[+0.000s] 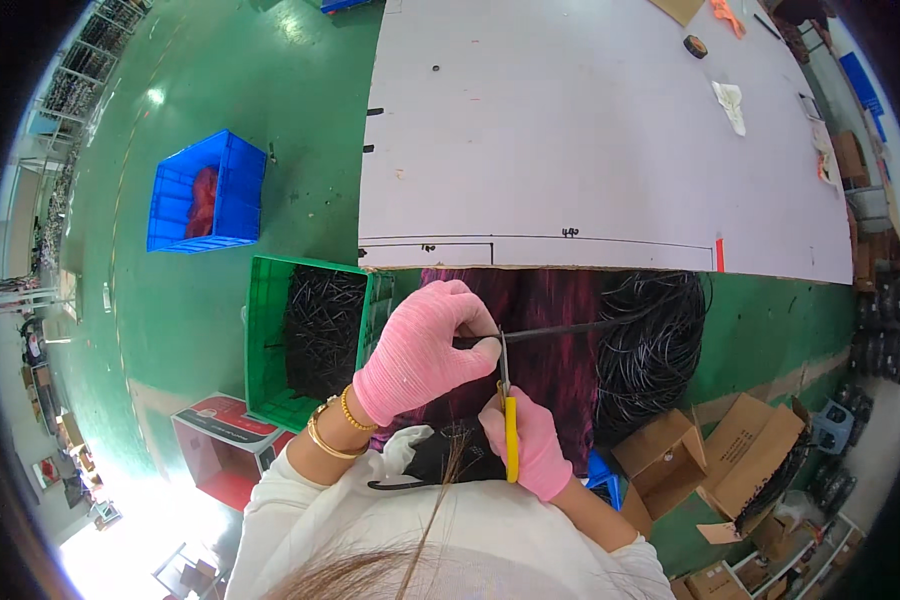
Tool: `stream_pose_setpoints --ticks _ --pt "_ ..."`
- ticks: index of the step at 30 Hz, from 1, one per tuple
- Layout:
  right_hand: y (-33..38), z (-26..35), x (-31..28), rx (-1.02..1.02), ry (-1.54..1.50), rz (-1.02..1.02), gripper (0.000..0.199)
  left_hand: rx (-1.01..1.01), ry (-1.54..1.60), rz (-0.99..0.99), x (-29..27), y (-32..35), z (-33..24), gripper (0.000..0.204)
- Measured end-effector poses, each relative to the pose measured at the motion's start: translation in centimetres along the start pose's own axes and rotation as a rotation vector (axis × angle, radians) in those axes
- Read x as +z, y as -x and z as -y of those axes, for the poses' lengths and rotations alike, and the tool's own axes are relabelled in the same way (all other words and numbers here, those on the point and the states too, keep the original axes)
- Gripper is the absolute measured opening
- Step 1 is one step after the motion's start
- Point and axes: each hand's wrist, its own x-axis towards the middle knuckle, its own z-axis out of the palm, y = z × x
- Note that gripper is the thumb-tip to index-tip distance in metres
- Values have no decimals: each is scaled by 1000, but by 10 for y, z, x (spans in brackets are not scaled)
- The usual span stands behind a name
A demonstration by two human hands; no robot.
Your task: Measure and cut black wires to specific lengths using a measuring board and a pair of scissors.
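My left hand point(420, 345), in a pink knitted glove, pinches the end of a long black strip point(560, 329) that looks like tubing or cable. Scissors point(511, 430) with yellow handles are gripped in my gloved right hand point(540, 450). Their blades point away from me and meet the strip just right of my left fingertips; whether they are parted is too small to tell. From there the strip runs right to a large coil of black tubing or cable point(650, 360). Dark purple patterned cloth point(560, 390) lies beneath my hands.
Left of my hands, a green crate point(262, 340) holds many short black pieces. A white table point(570, 150) with marked lines spans the far side. A blue crate point(238, 190) stands on the floor at left. Cardboard boxes point(660, 455) sit at lower right.
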Motion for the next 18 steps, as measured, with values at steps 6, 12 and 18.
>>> stream_pose_setpoints --ticks 6,12,18 --pt "5 8 -2 -30 2 -29 28 -149 304 77 1 -6 -7 16" --pt "8 12 -7 138 -156 44 28 -153 633 383 -1 -10 3 40" --pt "11 -36 -39 -150 -156 -325 29 -152 650 383 -7 -12 1 39"
